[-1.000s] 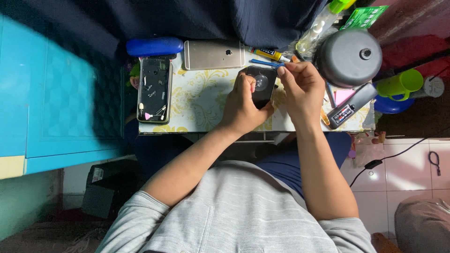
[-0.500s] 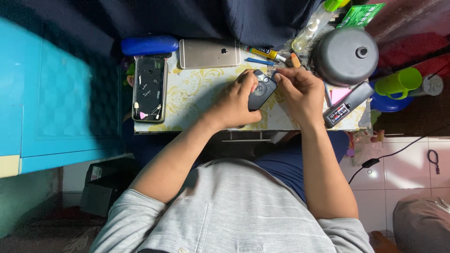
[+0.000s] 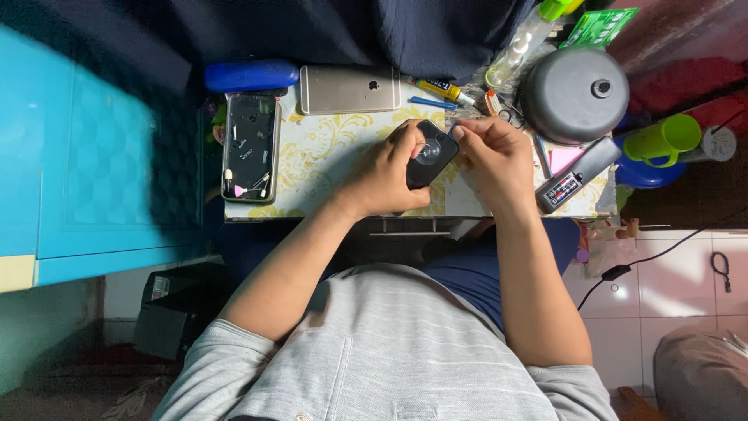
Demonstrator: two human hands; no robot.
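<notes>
Over the small table (image 3: 327,156) with its yellow-patterned white top, the left hand (image 3: 386,175) is wrapped around a dark phone (image 3: 431,153), fingers curled over its near edge and thumb along its side, so the phone is held tilted just above the middle of the table top. On the phone's face sits a round clear suction cup (image 3: 428,150). The right hand (image 3: 491,160) is just beside the phone on its right, thumb and forefinger pinched narrowly together at the phone's upper corner — whether they grip a small tool or the phone's edge itself cannot be told. At the far edge of the table, beyond the held phone, a gold phone (image 3: 349,88) lies back up, and left of that a blue case (image 3: 251,76) lies along the table's back corner. On the table's left end rests an opened phone shell (image 3: 249,146) holding tiny parts and a pink-tipped tool. Right of the gold phone lie a yellow glue tube (image 3: 442,90) and a blue pen-like tool (image 3: 433,102). At the table's right end stands a grey round lamp base (image 3: 575,95), with a grey meter-like device (image 3: 576,173) lying nearer the person and a green cup (image 3: 662,139) just off the table's right edge.
</notes>
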